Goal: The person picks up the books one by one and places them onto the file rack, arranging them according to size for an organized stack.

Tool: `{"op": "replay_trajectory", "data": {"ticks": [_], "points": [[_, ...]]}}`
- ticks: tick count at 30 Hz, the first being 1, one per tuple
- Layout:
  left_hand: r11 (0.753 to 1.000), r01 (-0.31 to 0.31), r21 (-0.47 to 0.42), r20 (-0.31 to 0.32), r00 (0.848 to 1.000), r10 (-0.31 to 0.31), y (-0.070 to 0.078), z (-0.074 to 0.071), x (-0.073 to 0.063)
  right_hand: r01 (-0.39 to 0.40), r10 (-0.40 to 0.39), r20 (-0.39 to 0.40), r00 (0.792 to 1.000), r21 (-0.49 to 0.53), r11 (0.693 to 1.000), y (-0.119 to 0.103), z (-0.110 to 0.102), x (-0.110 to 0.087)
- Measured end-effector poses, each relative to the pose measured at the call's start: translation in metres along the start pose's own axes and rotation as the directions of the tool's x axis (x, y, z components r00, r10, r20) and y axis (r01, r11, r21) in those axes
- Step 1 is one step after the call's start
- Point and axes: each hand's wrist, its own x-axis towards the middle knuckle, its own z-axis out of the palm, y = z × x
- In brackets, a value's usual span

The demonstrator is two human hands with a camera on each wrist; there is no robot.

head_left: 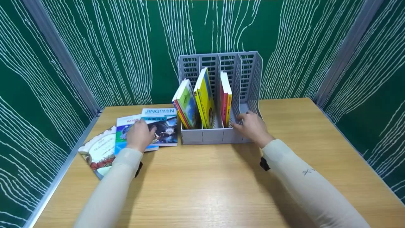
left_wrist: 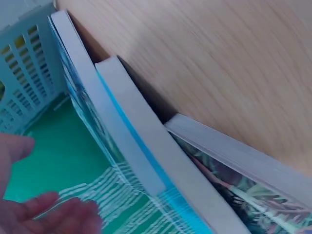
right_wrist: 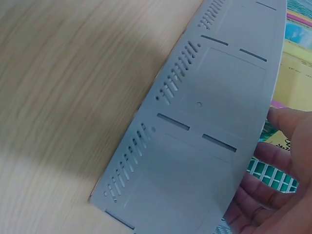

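My left hand (head_left: 139,135) is over the books on the left, its fingers loosely bent and nothing in them. Under it lie a book marked JINGDIAN (head_left: 169,131) and a blue-and-white book (head_left: 119,144), overlapping each other; a third book with a pale cover (head_left: 102,145) is partly tucked beneath. My right hand (head_left: 253,126) is at the front right of a grey book rack (head_left: 191,136), fingertips right at its front rim in the right wrist view. Beside that hand leans a red-and-yellow book (head_left: 226,101) inside the rack.
Further left in the rack stand a thick yellow book (head_left: 205,103) and some green-covered books (head_left: 187,106), leaning in separate compartments. The rightmost compartment (head_left: 248,85) shows its slotted back. Green walls with white lines (head_left: 126,57) enclose the wooden table (head_left: 202,190) on three sides.
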Motion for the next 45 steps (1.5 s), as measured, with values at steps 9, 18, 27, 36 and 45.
{"op": "replay_trajectory", "data": {"ticks": [9, 18, 27, 36, 45], "points": [[0.989, 0.12, 0.086, 0.145, 0.981, -0.132, -0.014, 0.011, 0.0, -0.007, 0.007, 0.111, 0.994, 0.001, 1.0, 0.009, 0.003, -0.004], [0.976, 0.17, 0.136, 0.197, 0.961, -0.195, -0.015, 0.015, 0.004, -0.033, 0.029, 0.158, 0.987, 0.022, 0.999, 0.013, 0.008, -0.005], [0.97, 0.241, 0.034, 0.221, 0.945, -0.242, -0.012, 0.016, 0.01, 0.017, -0.018, 0.073, 0.997, 0.023, 1.0, 0.017, 0.015, -0.01], [0.898, 0.397, -0.191, 0.349, 0.882, -0.316, -0.016, 0.014, 0.016, -0.018, 0.013, 0.094, 0.995, 0.053, 0.998, 0.014, 0.019, -0.011], [0.833, 0.445, -0.328, 0.389, 0.867, -0.31, -0.016, 0.007, 0.022, -0.041, 0.032, 0.12, 0.992, 0.075, 0.996, 0.015, 0.015, -0.01]]}}
